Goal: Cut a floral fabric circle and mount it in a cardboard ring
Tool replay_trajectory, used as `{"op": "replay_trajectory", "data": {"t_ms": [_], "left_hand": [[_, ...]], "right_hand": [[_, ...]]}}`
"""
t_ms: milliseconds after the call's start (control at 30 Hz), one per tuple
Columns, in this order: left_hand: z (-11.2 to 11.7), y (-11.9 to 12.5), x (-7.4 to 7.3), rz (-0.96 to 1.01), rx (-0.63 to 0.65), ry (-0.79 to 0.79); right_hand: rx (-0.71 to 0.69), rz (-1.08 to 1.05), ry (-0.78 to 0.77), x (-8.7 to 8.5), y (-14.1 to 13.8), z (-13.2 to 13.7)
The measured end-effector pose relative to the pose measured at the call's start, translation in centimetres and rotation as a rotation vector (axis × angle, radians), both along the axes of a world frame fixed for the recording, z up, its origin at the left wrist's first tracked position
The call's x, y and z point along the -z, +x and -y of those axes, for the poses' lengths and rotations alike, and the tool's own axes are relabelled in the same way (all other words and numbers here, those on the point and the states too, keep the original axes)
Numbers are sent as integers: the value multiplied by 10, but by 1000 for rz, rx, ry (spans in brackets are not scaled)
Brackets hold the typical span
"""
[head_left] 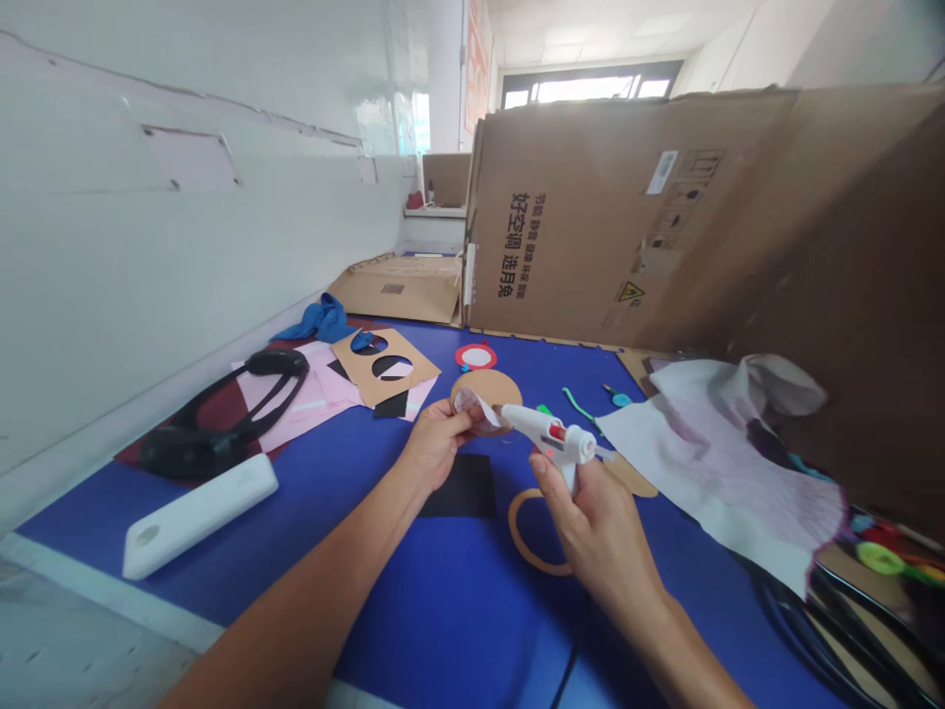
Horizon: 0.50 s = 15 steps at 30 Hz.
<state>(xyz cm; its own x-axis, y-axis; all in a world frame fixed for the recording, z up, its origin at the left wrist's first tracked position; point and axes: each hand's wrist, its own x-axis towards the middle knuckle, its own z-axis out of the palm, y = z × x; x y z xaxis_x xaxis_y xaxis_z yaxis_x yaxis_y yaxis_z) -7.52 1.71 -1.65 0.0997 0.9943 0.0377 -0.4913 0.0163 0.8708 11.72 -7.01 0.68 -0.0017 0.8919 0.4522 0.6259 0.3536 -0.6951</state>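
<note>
Over the blue tabletop [458, 611], the left hand [435, 443] has its fingers pinching a crumpled pale paper scrap [472, 409] just before a round brown cardboard disc [502, 386], while the right hand [601, 532] has its fingers curled around a white hot-glue gun [550, 433], nozzle at the scrap.

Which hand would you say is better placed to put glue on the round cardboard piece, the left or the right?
The right hand seems better placed: it grips the hot glue gun, with its nozzle pointing towards the cardboard disc, while the left hand is occupied holding that disc.
</note>
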Motion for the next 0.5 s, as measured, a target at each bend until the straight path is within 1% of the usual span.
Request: {"op": "replay_trajectory", "data": {"t_ms": [500], "left_hand": [[1,0,-3,22,7,-5]], "right_hand": [[16,11,-14,-1,0,1]]}}
